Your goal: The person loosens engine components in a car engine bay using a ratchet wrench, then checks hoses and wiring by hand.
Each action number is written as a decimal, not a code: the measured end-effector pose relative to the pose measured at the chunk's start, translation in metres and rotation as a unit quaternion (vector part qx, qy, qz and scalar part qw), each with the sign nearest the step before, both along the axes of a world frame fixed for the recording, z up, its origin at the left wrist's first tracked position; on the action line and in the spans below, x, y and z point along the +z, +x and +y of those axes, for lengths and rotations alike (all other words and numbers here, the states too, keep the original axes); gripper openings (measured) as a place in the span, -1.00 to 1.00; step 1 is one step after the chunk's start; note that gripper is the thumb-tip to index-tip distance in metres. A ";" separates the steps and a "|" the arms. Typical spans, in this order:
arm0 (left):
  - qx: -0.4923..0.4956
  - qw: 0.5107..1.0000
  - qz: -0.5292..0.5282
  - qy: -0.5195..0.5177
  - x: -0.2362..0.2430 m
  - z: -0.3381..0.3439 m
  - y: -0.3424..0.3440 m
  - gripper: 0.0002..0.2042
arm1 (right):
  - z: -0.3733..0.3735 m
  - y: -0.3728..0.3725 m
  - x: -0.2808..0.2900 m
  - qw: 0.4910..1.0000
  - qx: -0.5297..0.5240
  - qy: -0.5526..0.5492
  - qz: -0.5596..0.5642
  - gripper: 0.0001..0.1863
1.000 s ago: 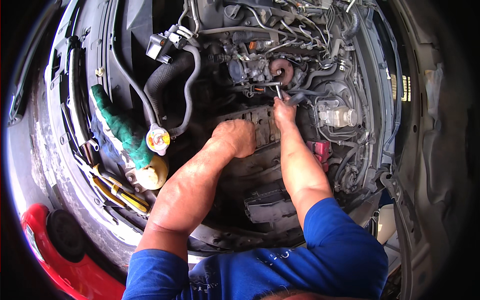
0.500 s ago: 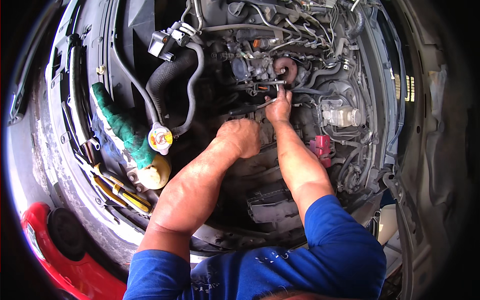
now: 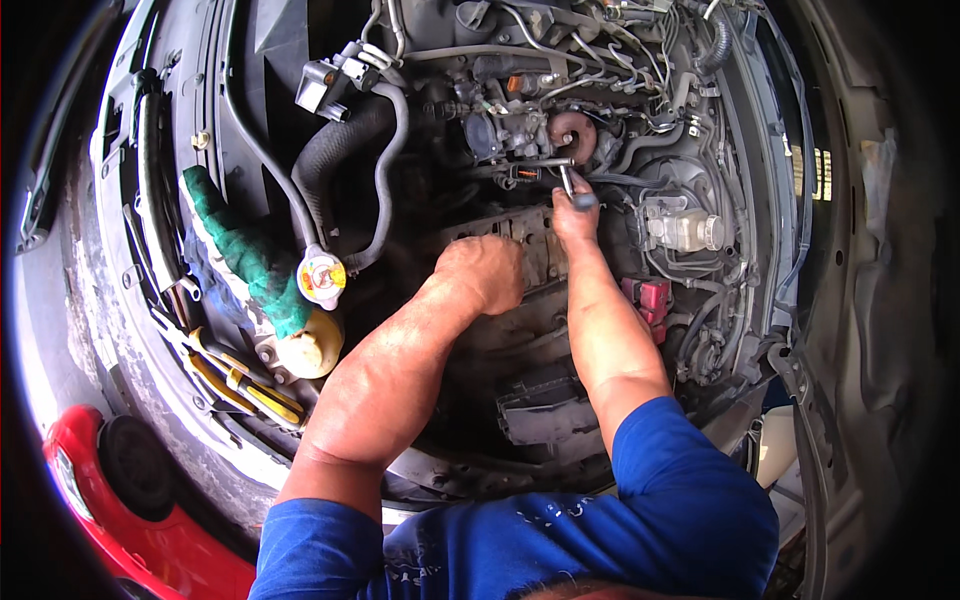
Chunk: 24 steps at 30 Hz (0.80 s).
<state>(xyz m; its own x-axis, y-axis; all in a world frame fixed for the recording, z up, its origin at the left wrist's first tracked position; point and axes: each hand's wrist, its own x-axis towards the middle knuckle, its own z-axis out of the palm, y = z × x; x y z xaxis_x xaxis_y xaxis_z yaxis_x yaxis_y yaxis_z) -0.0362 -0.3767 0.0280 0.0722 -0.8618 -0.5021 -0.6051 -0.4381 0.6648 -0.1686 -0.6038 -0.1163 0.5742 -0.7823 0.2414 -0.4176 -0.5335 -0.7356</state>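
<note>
1. Metal tool (image 3: pixel 567 178): slim, shiny shaft, T-shaped at the far end, blurred grey at the near end. Sits in the engine bay, just short of a rounded, rust-brown ring (image 3: pixel 585 135).
2. My right hand (image 3: pixel 575 220): fingers wrapped around that tool.
3. My left hand (image 3: pixel 480 273): knuckles up, fingers curled under; cannot tell whether they grip anything. It is beside a dusty, pale metal plate (image 3: pixel 540 250) with holes along it.
4. Right of my right forearm: glossy red plastic piece (image 3: pixel 652 298); above it, cloudy, translucent reservoir (image 3: pixel 682 232).
5. Farther left: ribbed black hose (image 3: pixel 345 150), thick and bent; round cap (image 3: pixel 322 278) with a coloured label.
6. Front edge: crumpled green cloth (image 3: pixel 245 250), soft-folded; below it, yellow-and-black handles (image 3: pixel 262 398), smooth and tapered.
</note>
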 end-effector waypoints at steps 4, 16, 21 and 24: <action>-0.012 1.000 0.003 -0.010 0.007 -0.007 -0.003 -0.67 | -0.008 0.005 0.003 0.976 -0.083 0.196 -0.049 -0.48; 0.009 1.000 -0.003 0.013 0.001 0.001 -0.001 -0.68 | 0.013 0.027 0.021 0.843 -0.129 0.506 -0.131 -0.57; 0.008 1.000 -0.006 0.000 -0.002 0.002 0.001 -0.68 | 0.009 0.009 0.010 0.918 -0.090 0.383 -0.051 -0.57; 0.003 1.000 -0.004 -0.015 0.001 0.000 0.000 -0.68 | -0.003 0.003 -0.011 0.994 0.045 -0.095 -0.043 -0.69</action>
